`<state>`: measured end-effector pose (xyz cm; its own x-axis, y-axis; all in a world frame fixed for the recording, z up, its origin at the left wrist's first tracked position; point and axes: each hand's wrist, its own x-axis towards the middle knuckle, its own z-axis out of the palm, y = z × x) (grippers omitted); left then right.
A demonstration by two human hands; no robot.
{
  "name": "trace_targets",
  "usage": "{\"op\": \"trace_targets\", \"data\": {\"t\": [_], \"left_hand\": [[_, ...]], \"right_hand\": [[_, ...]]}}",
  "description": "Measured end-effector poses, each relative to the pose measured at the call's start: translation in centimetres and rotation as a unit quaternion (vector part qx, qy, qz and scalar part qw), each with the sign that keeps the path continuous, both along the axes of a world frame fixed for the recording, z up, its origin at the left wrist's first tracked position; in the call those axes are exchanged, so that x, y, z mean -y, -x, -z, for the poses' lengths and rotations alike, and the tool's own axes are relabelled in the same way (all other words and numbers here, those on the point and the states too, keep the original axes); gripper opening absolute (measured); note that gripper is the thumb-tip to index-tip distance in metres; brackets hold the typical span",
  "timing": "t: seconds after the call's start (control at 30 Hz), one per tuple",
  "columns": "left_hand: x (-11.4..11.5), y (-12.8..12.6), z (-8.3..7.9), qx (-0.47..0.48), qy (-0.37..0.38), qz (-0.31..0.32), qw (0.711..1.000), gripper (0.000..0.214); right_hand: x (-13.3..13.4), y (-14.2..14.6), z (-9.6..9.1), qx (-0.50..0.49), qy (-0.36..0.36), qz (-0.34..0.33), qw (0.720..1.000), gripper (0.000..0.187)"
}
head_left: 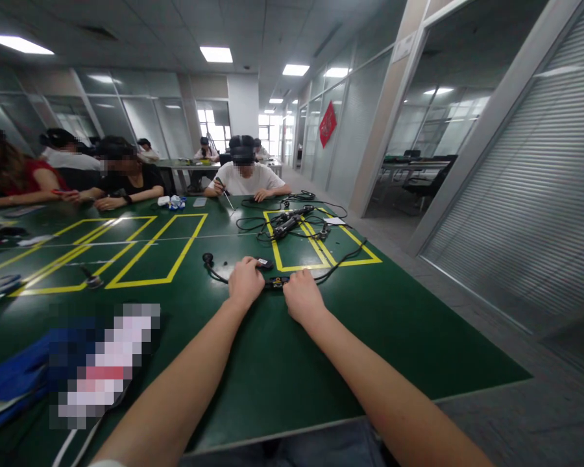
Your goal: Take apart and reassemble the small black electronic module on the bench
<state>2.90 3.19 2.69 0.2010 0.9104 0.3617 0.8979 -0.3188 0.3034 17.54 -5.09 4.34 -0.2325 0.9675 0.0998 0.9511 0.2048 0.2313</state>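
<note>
Both my hands are on a slim black corded device low over the green table. A small coloured part, perhaps a circuit board, shows in its middle between my hands; its exact kind is unclear. Curled fingers of my left hand close round the left end. My right hand grips the other end, fingers mostly hidden. A black cable runs off to the right. On the left, a black cord ends in a round plug. Just beyond my left hand lies a small black piece with a white label.
Tangled black corded devices lie inside yellow tape outlines ahead. A blue glove-like item and a blurred pale object with a white cord are at near left. Across the green table a person holds a thin tool; others sit left.
</note>
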Motion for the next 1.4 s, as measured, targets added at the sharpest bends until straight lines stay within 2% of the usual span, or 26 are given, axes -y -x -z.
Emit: {"op": "trace_targets", "data": {"t": [0.03, 0.1, 0.2, 0.43, 0.63, 0.7, 0.8, 0.9, 1.03, 1.4], "left_hand": [[-0.5, 0.3, 0.7, 0.001, -0.017, 0.007, 1.000, 0.050], [-1.2, 0.6, 1.8, 0.004, -0.002, -0.004, 1.000, 0.063], [-1.5, 0.6, 2.3, -0.005, 0.049, 0.006, 0.999, 0.059], [-0.5, 0.6, 0.9, 0.011, -0.009, -0.032, 0.999, 0.026], [-0.6, 0.8, 0.7, 0.021, 0.042, -0.015, 0.999, 0.019], [-0.8, 1.0, 0.9, 0.046, 0.035, 0.009, 0.998, 0.027], [-0.8, 1.1, 1.3, 0.073, -0.025, 0.073, 0.994, 0.035], [-0.2, 0.5, 1.8, 0.051, -0.072, 0.163, 0.983, 0.037], [0.7, -0.2, 2.1, 0.004, -0.065, 0.249, 0.966, 0.044], [0.9, 0.5, 1.2, 0.001, -0.029, 0.294, 0.955, 0.042]], "right_hand": [[0.1, -0.2, 0.2, -0.009, -0.002, 0.002, 1.000, 0.028], [0.3, -1.0, 0.9, -0.050, -0.023, 0.012, 0.998, 0.029], [0.3, -2.5, 2.3, -0.169, -0.067, 0.036, 0.983, 0.036], [-0.9, -3.9, 3.9, -0.320, -0.069, 0.043, 0.944, 0.041], [-1.3, -4.3, 4.1, -0.372, -0.060, 0.086, 0.922, 0.039], [-1.5, -4.4, 4.2, -0.385, -0.064, 0.095, 0.916, 0.042], [-1.6, -4.5, 4.2, -0.391, -0.067, 0.093, 0.913, 0.046], [-1.8, -4.6, 4.2, -0.386, -0.064, 0.094, 0.916, 0.048], [-2.0, -4.7, 4.2, -0.367, -0.060, 0.104, 0.922, 0.047], [-2.3, -4.9, 4.2, -0.391, -0.050, 0.102, 0.913, 0.038]]}}
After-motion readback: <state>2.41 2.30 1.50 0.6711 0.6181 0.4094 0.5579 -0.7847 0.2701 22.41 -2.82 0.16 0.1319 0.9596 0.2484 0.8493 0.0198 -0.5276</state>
